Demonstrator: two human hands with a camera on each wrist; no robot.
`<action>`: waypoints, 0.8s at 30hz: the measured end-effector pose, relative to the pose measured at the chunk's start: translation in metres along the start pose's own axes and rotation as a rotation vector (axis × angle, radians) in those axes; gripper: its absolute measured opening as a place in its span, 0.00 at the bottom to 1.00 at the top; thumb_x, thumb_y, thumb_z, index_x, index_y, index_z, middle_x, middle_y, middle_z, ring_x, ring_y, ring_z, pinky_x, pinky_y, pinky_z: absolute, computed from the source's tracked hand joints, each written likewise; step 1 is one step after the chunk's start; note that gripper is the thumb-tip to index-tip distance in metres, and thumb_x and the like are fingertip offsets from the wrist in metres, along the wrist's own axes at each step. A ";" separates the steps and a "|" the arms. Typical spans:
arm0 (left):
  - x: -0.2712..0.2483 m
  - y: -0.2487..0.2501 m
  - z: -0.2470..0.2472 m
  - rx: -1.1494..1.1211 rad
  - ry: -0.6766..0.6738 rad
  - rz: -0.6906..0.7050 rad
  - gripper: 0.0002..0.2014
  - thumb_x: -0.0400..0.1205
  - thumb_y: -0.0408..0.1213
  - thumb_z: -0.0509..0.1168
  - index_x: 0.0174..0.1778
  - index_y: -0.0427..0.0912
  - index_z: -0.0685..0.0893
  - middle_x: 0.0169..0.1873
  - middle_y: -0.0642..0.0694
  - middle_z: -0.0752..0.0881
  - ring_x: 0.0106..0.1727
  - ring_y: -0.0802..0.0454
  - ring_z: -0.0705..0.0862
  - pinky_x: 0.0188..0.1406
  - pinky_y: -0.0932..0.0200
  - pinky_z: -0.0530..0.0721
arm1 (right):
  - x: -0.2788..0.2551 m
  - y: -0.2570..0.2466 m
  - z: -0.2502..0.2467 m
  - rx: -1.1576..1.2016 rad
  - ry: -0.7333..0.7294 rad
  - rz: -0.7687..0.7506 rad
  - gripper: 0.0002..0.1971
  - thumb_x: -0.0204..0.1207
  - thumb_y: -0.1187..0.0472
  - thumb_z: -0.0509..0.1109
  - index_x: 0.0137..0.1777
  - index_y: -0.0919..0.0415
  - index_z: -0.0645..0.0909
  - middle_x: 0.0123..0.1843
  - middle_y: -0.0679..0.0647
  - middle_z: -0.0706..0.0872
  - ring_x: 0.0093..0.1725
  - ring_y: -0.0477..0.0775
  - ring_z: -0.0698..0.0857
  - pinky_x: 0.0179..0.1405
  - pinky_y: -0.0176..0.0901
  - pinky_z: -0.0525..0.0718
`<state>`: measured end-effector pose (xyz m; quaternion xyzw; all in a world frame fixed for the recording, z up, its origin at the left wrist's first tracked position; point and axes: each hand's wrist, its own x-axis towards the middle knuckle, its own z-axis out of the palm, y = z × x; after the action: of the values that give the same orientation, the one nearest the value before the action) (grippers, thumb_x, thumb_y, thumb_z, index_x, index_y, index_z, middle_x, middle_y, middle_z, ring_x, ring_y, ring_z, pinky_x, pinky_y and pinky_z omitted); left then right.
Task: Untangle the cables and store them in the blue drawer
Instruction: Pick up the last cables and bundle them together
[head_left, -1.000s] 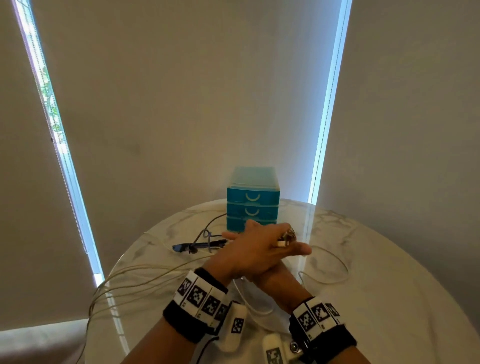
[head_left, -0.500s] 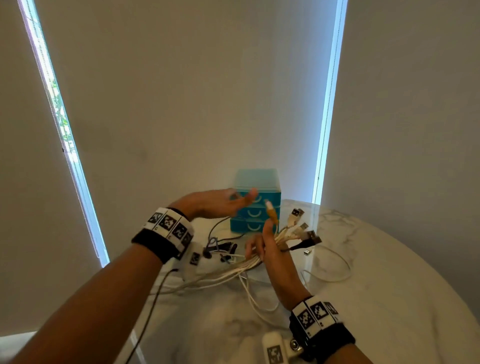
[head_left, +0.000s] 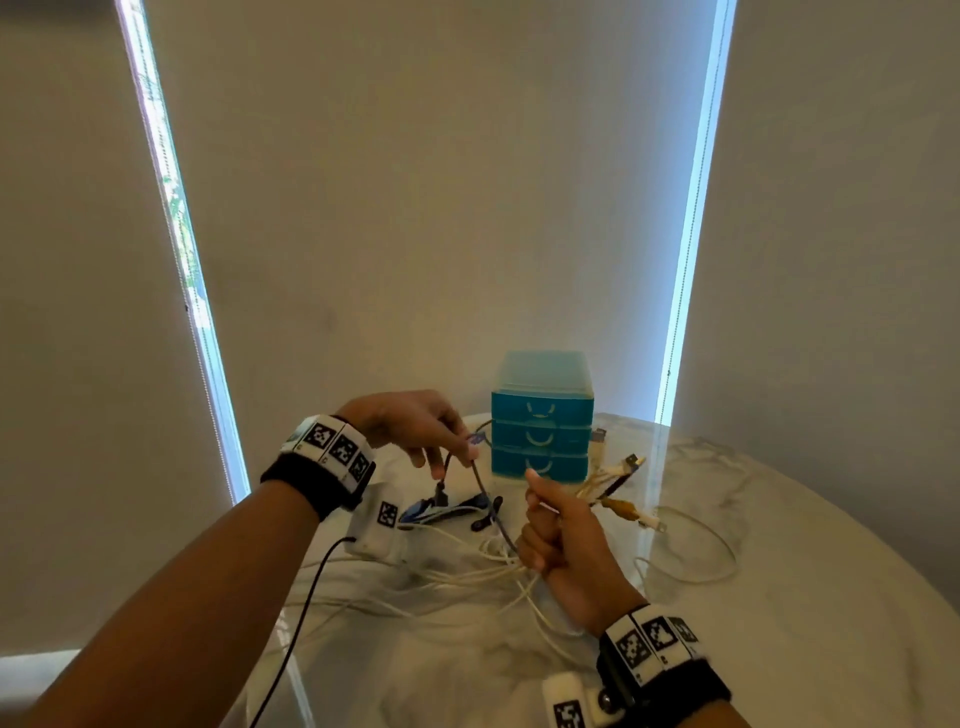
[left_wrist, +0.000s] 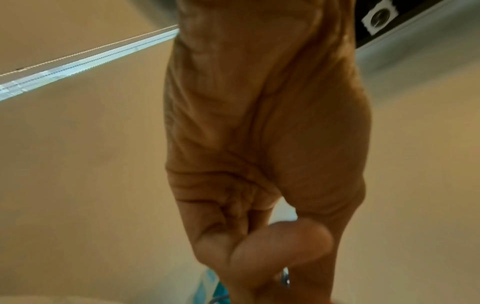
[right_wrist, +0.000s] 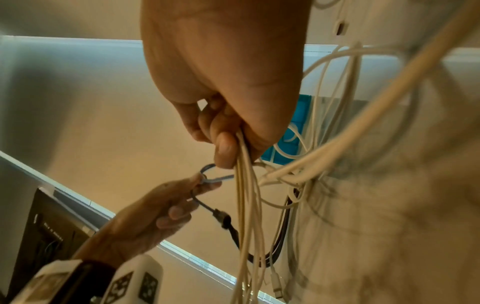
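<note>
Head view: right hand (head_left: 558, 540) is fisted around a bundle of white cables (head_left: 467, 574), connector ends fanning out toward 2 o'clock. Left hand (head_left: 415, 426), at 10 o'clock from it, pinches a dark cable (head_left: 480, 480) between thumb and fingertips. The blue drawer unit (head_left: 540, 431) stands at 12 o'clock on the marble table (head_left: 779, 649), all three drawers closed.

Left wrist view: only the palm and curled fingers show; the grip is blurred.

Right wrist view: white cables hang from the closed right fist; the left hand pinches the dark cable's loop at 7 o'clock.
</note>
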<state>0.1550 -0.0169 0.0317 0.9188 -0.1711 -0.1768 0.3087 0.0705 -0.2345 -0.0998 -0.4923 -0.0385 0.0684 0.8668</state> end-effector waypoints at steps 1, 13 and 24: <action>-0.004 0.005 -0.002 -0.024 -0.007 0.026 0.13 0.88 0.42 0.75 0.62 0.36 0.90 0.56 0.42 0.96 0.35 0.53 0.90 0.31 0.64 0.86 | 0.000 0.002 0.002 -0.038 0.023 -0.010 0.15 0.83 0.52 0.76 0.43 0.60 0.77 0.24 0.49 0.60 0.20 0.47 0.59 0.20 0.42 0.61; -0.036 0.013 -0.072 -0.267 1.094 0.496 0.13 0.92 0.50 0.68 0.55 0.44 0.90 0.44 0.47 0.91 0.39 0.55 0.88 0.42 0.58 0.90 | -0.002 0.006 0.005 -0.210 0.139 -0.059 0.22 0.92 0.46 0.66 0.45 0.64 0.82 0.22 0.51 0.62 0.18 0.49 0.60 0.18 0.41 0.61; -0.061 -0.103 -0.123 0.215 1.367 -0.250 0.32 0.86 0.46 0.73 0.86 0.45 0.74 0.89 0.30 0.63 0.78 0.25 0.78 0.77 0.33 0.78 | -0.002 0.004 0.003 -0.016 0.157 -0.067 0.24 0.93 0.47 0.64 0.38 0.62 0.78 0.21 0.51 0.61 0.16 0.48 0.60 0.14 0.39 0.62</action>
<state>0.1757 0.1487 0.0718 0.8623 0.1516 0.4241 0.2317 0.0679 -0.2298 -0.1019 -0.5014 0.0126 0.0005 0.8651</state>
